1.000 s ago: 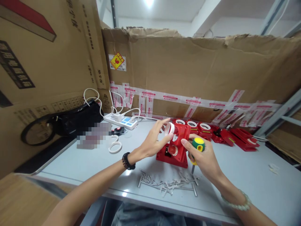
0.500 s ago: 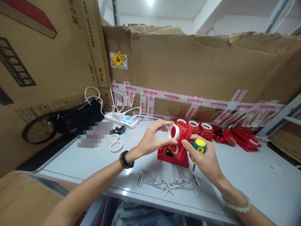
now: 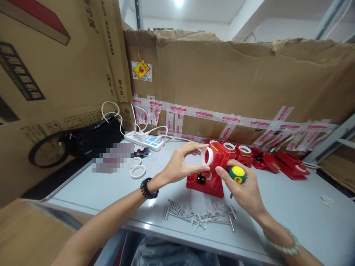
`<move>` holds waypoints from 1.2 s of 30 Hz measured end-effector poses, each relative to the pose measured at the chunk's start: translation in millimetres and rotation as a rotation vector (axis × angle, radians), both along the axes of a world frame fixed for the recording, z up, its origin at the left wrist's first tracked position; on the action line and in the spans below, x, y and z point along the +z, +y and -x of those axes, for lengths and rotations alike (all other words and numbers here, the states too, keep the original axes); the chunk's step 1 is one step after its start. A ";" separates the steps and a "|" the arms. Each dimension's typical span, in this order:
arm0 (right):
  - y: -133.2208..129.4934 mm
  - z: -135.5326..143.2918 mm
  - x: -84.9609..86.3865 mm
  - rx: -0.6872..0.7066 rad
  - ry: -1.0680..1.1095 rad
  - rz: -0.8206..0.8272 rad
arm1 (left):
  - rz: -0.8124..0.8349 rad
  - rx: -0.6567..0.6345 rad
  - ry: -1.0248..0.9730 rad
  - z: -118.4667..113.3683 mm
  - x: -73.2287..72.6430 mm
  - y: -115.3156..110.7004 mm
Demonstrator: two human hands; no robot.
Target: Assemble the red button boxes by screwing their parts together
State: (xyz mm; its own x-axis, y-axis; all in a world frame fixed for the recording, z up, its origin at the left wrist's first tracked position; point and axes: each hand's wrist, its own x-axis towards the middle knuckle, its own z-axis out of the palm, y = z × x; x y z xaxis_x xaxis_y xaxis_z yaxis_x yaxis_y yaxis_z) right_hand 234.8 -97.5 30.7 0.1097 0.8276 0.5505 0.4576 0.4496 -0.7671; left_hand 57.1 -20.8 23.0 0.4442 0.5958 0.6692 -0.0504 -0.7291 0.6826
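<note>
Between both hands is a red housing part (image 3: pixel 220 157) with a white ring (image 3: pixel 206 156) round its opening, which faces left. My left hand (image 3: pixel 183 162) is closed on the ring, thumb below and fingers above. My right hand (image 3: pixel 245 184) grips the right side of the housing and also keeps a screwdriver (image 3: pixel 237 174) with a green and yellow handle in the palm, shaft pointing down. Just below the held part stands a red base (image 3: pixel 205 186) with a black fitting (image 3: pixel 201 178) inside; my hands and the held part hide some of it.
Screws (image 3: pixel 177 208), T-shaped metal rods (image 3: pixel 191 221) and clear plastic scraps lie in front. Several red housings (image 3: pixel 244 155) line the back right. Loose white rings (image 3: pixel 138 171), a power strip (image 3: pixel 149 141) and a black bag (image 3: pixel 94 136) are left. A cardboard wall (image 3: pixel 208 81) closes the back.
The held red housing has turned slightly, so its top shows more and the ring opening looks narrower. The screwdriver has tilted a little in my right hand. Both hands keep their grip.
</note>
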 end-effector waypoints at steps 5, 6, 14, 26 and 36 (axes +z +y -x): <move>1.7 -3.0 -1.6 0.014 -0.028 -0.027 | -0.093 0.019 0.015 0.8 3.2 -3.5; 1.6 -3.5 -2.2 0.013 -0.035 -0.029 | -0.106 0.023 0.020 1.0 3.5 -3.6; -1.2 -4.9 -6.5 0.009 -0.163 -0.114 | 0.077 0.040 -0.007 -0.5 -2.5 -1.3; 1.4 -6.5 1.0 0.061 -0.050 0.002 | -0.340 -0.010 0.062 5.5 2.1 1.0; 3.3 -3.2 1.4 0.044 0.079 0.095 | -0.162 0.200 0.023 -2.5 6.5 -10.1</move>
State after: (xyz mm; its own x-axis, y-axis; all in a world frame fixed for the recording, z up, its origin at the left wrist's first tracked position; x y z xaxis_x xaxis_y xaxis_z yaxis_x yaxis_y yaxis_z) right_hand 238.0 -94.2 32.1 0.1118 0.8804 0.4608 0.3752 0.3920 -0.8400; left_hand 59.6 -31.0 29.6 0.3444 0.5590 0.7542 0.1205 -0.8231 0.5550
